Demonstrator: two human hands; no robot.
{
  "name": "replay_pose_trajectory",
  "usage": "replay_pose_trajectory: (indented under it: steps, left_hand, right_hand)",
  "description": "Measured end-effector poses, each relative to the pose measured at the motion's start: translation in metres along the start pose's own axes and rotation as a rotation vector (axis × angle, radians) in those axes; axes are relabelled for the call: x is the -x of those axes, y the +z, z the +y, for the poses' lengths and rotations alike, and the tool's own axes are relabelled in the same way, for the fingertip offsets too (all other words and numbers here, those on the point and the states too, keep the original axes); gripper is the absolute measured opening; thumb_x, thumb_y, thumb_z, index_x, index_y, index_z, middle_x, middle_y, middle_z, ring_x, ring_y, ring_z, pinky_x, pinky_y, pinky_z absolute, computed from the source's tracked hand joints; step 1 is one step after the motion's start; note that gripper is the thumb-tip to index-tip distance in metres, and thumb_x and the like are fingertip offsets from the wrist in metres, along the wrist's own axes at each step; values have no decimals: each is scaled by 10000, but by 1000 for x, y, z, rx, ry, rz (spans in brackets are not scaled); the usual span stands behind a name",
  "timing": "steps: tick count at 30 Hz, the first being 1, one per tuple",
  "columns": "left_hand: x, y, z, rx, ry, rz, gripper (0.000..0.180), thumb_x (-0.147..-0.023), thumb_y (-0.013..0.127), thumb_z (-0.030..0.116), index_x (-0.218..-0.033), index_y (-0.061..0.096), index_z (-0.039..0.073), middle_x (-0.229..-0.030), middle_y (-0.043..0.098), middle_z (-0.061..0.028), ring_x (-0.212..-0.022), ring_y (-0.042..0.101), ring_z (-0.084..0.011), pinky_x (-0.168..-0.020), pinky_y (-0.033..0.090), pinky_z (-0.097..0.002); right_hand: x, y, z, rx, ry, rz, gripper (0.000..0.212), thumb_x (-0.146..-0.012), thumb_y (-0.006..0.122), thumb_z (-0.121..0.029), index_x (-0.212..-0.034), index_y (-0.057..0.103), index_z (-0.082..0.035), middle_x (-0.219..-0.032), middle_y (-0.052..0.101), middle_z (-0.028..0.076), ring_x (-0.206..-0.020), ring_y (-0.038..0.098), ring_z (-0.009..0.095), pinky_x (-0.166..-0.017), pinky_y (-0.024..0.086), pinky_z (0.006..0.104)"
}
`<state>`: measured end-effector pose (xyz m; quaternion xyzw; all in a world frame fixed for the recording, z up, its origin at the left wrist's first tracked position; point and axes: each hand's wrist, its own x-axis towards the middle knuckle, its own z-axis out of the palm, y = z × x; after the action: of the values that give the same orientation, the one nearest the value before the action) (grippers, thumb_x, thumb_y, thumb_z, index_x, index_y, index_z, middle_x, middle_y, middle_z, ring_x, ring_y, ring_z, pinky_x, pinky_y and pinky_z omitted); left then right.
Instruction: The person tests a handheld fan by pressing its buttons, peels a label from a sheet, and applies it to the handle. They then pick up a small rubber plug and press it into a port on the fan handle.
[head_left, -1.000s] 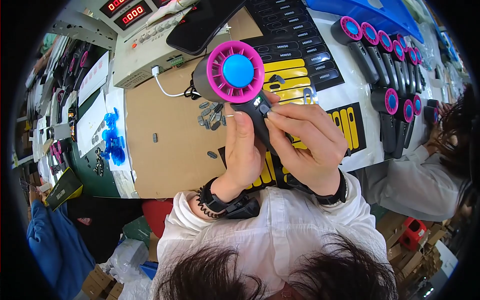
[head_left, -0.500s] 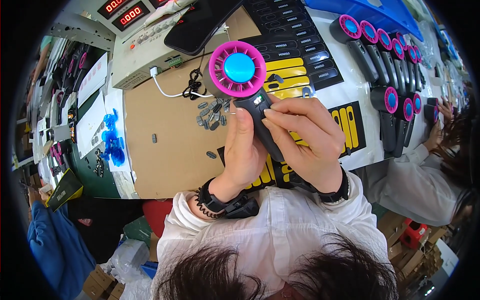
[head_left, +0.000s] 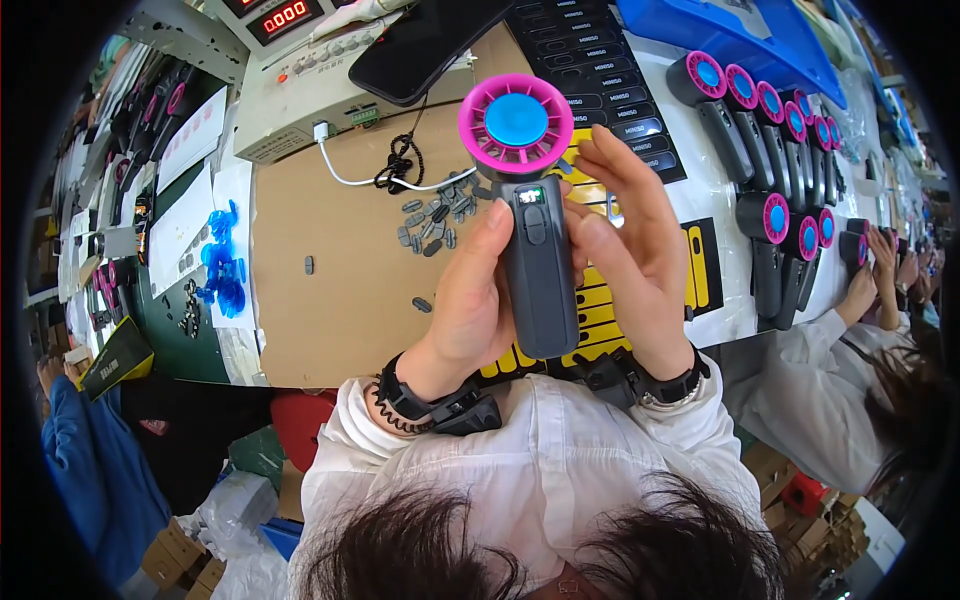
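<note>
Left hand [head_left: 468, 312] is gripping the fan handle [head_left: 541, 290], right hand [head_left: 642, 262] hanging open; I'm guessing light, stiff, best held there.

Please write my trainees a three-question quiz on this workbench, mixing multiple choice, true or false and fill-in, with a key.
1. What colour is the ring on the handheld fan in the person's left hand?
a) yellow
b) pink
c) green

2. True or false: the fan's small display is lit.

3. Fill in: the loose grey pieces lie on the brown sheet, to the ____ of the fan.

Key: 1 b; 2 true; 3 left.
</note>
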<state>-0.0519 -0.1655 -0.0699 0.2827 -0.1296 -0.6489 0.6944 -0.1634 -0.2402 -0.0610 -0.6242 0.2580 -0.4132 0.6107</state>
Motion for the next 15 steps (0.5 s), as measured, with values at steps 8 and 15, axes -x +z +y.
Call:
replay_pose_trajectory:
  steps: [8,15]
  left_hand:
    - [4,2,2,-31,0,91,380,-924,420,348,-1156,417,46,-997,547,-95,-811,588,-166,-719,501,-300]
    - [5,-1,1,-132,17,106,367,-920,445,315,-1161,405,42,-988,550,-90,-799,592,-158,-706,506,-286]
  right_hand:
    - [-3,12,-7,-221,133,-105,599,-826,481,-27,-1369,229,5,-1360,322,159,-1225,381,249,-1015,300,341]
    - [-3,16,-8,-276,186,-128,606,-825,479,-13,-1370,216,3,-1380,295,155,-1231,383,246,-1015,289,329]
